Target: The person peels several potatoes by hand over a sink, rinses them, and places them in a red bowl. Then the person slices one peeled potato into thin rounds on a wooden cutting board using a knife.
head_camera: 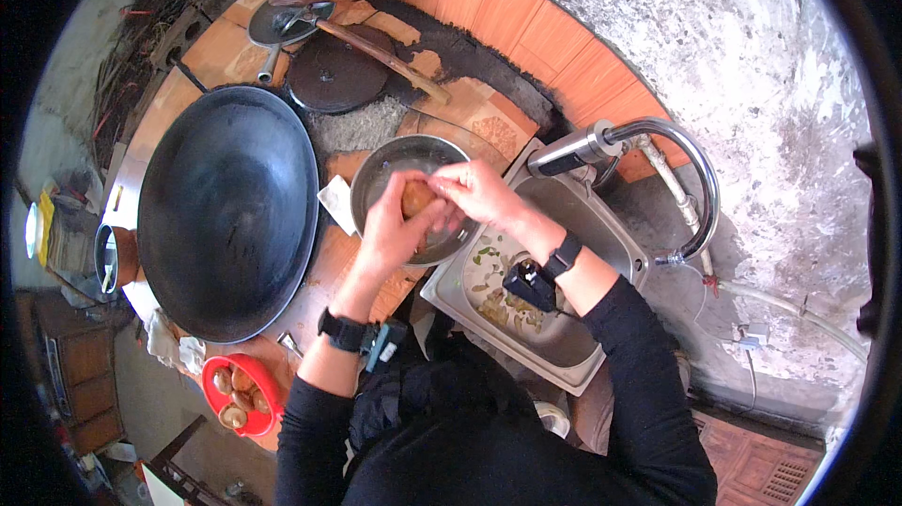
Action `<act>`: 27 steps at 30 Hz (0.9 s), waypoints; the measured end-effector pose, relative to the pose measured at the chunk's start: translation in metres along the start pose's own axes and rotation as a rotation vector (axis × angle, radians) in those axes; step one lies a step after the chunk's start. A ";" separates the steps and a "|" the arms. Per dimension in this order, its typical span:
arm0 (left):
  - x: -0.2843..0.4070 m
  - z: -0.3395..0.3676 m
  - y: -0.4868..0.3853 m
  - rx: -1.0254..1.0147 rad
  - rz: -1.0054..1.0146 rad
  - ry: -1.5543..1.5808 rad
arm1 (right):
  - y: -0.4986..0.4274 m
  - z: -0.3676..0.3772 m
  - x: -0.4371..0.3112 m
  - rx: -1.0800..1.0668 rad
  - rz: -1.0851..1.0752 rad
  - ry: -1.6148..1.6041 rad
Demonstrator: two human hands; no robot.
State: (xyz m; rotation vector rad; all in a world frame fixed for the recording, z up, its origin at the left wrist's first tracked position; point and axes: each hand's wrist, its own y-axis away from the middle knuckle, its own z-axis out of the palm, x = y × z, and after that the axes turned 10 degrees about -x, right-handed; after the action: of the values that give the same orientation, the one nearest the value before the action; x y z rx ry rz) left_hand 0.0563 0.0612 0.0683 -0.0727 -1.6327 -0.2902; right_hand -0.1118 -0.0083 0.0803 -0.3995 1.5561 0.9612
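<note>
Over a round metal bowl (366, 185), my left hand (391, 224) holds a brownish, rounded piece of food (416, 199), perhaps a mushroom. My right hand (483, 196) touches the same piece from the right, its fingertips together at the top edge; its lower fingers are blurred. The bowl stands between the wok and the sink. A red plastic basket (268, 383) at the lower left holds several brown mushrooms (241, 380). What lies in the bottom of the bowl is mostly hidden by my hands.
A large dark wok (229, 217) fills the left of the tiled counter. Behind it are a round iron lid (338, 72), a ladle (266, 68) and a wooden-handled tool (387, 62). The steel sink (514, 358), with scraps inside, stands right, under a curved faucet (708, 189).
</note>
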 end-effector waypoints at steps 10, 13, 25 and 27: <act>0.022 -0.043 -0.009 0.106 -0.253 0.639 | -0.021 0.019 0.049 0.033 -0.015 1.539; 0.014 -0.039 -0.003 0.132 -0.316 0.688 | -0.036 0.023 0.058 0.038 0.065 1.511; -0.006 -0.036 0.006 0.091 -0.338 0.682 | -0.057 0.014 0.052 0.014 0.230 0.936; -0.007 -0.034 0.008 0.104 -0.376 0.662 | -0.054 0.002 0.043 -0.109 0.288 0.247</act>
State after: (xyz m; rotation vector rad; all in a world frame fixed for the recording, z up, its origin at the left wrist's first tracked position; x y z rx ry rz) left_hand 0.0913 0.0623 0.0643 0.3790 -0.9893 -0.4590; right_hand -0.0813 -0.0279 0.0215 -0.3882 1.8237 1.2605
